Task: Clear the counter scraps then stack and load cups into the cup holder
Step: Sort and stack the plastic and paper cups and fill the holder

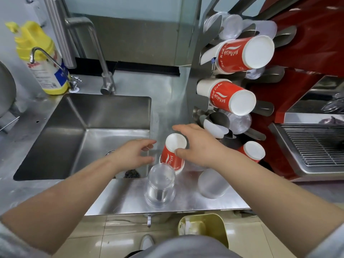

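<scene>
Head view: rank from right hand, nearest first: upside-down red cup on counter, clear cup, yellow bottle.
1. Red cup, upside down, under the right hand, thumb touching.
2. Clear cup, nearer the counter's front edge.
3. Yellow bottle, far left, behind the sink.

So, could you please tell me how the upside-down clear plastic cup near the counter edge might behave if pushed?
The upside-down clear plastic cup looks thin-walled and empty, so probably light. On the smooth steel counter it would likely slide. Being tall, it might tip.

"Net Red Cola" on the red paper cups [235, 54] in the cup holder [195, 75].
</scene>
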`<state>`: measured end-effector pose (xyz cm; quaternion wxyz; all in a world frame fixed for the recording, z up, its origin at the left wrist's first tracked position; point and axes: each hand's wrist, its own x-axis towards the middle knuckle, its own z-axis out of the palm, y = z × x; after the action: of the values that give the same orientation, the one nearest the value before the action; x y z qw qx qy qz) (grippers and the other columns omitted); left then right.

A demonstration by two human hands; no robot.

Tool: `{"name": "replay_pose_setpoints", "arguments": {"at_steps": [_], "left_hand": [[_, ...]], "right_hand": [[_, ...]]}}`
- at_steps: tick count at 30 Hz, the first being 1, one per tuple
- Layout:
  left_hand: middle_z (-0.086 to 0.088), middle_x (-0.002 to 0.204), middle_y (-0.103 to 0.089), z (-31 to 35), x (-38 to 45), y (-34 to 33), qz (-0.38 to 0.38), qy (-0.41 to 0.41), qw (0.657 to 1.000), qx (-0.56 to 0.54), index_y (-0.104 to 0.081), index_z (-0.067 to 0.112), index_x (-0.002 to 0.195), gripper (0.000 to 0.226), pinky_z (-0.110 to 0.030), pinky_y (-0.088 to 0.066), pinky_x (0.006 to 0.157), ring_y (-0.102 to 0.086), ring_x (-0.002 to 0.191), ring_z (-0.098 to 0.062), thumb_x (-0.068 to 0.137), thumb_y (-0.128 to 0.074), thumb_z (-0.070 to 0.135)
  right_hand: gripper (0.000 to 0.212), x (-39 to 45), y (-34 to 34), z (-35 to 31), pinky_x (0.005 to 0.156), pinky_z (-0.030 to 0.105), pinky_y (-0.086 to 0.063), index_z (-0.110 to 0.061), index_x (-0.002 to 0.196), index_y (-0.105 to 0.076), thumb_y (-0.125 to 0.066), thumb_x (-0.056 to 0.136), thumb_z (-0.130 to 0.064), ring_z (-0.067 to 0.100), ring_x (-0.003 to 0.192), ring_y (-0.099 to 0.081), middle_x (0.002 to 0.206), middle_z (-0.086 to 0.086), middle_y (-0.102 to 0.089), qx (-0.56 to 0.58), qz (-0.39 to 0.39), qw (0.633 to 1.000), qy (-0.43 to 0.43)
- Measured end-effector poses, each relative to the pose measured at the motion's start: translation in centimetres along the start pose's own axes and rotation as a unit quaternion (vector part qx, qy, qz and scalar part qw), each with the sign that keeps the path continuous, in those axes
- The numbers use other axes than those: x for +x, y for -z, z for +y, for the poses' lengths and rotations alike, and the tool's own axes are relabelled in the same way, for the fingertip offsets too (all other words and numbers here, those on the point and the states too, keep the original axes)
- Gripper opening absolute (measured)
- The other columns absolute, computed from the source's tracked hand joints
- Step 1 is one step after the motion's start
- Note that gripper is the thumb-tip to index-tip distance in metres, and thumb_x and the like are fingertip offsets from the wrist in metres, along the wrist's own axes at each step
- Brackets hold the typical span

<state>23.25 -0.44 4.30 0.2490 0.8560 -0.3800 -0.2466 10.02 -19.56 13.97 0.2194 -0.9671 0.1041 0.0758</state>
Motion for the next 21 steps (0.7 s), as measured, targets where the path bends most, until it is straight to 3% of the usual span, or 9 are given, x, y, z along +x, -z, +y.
{"name": "replay_pose_setpoints", "arguments": {"at_steps": [5, 7, 10, 13, 17, 19, 21], "left_hand": [[0.004, 0.129, -0.06, 0.4, 2.6, -1.5, -0.043, 0.013, 0.998, -0.034, -0.046, 0.025, 0.142, 0.081, -0.029, -0.048, 0.098, -0.061, 0.109, -0.012, 0.069, -0.077, 0.043], [0.007, 0.115, -0.066, 1.0, 2.9, -2.3, -0.052, 0.007, 0.997, -0.057, -0.054, 0.026, 0.131, 0.068, -0.024, -0.05, 0.092, -0.064, 0.1, -0.006, 0.069, -0.079, 0.039], [0.007, 0.102, -0.07, 1.8, 2.8, -3.4, -0.093, 0.004, 0.986, -0.136, -0.056, 0.02, 0.121, 0.055, -0.016, -0.05, 0.082, -0.066, 0.086, 0.003, 0.073, -0.083, 0.013], [0.002, 0.103, -0.071, 1.9, 2.7, -4.0, -0.085, 0.003, 0.98, -0.181, -0.057, 0.012, 0.122, 0.061, -0.021, -0.051, 0.082, -0.068, 0.089, -0.005, 0.068, -0.083, 0.017], [0.011, 0.099, -0.069, 1.9, 2.7, -3.7, -0.06, -0.007, 0.986, -0.154, -0.058, 0.02, 0.117, 0.052, -0.005, -0.046, 0.07, -0.064, 0.078, 0.013, 0.073, -0.085, 0.015], [0.016, 0.099, -0.065, 2.0, 2.5, -3.1, -0.035, -0.019, 0.99, -0.135, -0.056, 0.028, 0.114, 0.052, -0.008, -0.047, 0.073, -0.064, 0.083, 0.011, 0.072, -0.085, 0.018], [0.012, 0.108, -0.062, 2.2, 2.2, -2.2, -0.008, -0.032, 0.993, -0.114, -0.055, 0.034, 0.119, 0.059, -0.022, -0.052, 0.085, -0.063, 0.1, -0.003, 0.07, -0.085, 0.022]], "right_hand": [[0.078, 0.6, -1.2, -0.1, 0.108, 0.026, -0.029, -0.028, 0.15, -0.029, -0.067, 0.082, -0.026, 0.019, 0.139, -0.033, 0.15, 0.003, -0.038, 0.015, -0.044, 0.999, -0.017], [0.076, 0.8, -1.9, 0.0, 0.105, 0.028, -0.034, -0.029, 0.147, -0.033, -0.069, 0.081, -0.023, 0.02, 0.133, -0.039, 0.141, 0.005, -0.047, 0.033, -0.036, 0.999, -0.018], [0.07, 0.8, -2.7, 0.2, 0.095, 0.029, -0.04, -0.032, 0.138, -0.04, -0.072, 0.077, -0.024, 0.023, 0.12, -0.049, 0.124, 0.005, -0.057, 0.065, -0.002, 0.998, -0.026], [0.067, 0.3, -3.0, 0.3, 0.089, 0.026, -0.041, -0.031, 0.133, -0.044, -0.074, 0.074, -0.023, 0.02, 0.114, -0.051, 0.121, 0.005, -0.057, 0.092, 0.027, 0.995, -0.029], [0.066, -0.4, -2.7, 0.2, 0.085, 0.023, -0.038, -0.029, 0.131, -0.047, -0.076, 0.072, -0.025, 0.018, 0.113, -0.052, 0.121, 0.002, -0.058, 0.104, 0.059, 0.993, -0.012], [0.066, -0.5, -2.3, 0.0, 0.086, 0.024, -0.04, -0.03, 0.13, -0.047, -0.076, 0.071, -0.025, 0.017, 0.111, -0.053, 0.12, 0.001, -0.058, 0.107, 0.071, 0.992, -0.003], [0.068, -0.7, -1.6, -0.3, 0.089, 0.026, -0.042, -0.031, 0.13, -0.047, -0.077, 0.069, -0.025, 0.016, 0.111, -0.053, 0.121, 0.0, -0.057, 0.114, 0.081, 0.99, 0.002]]}}
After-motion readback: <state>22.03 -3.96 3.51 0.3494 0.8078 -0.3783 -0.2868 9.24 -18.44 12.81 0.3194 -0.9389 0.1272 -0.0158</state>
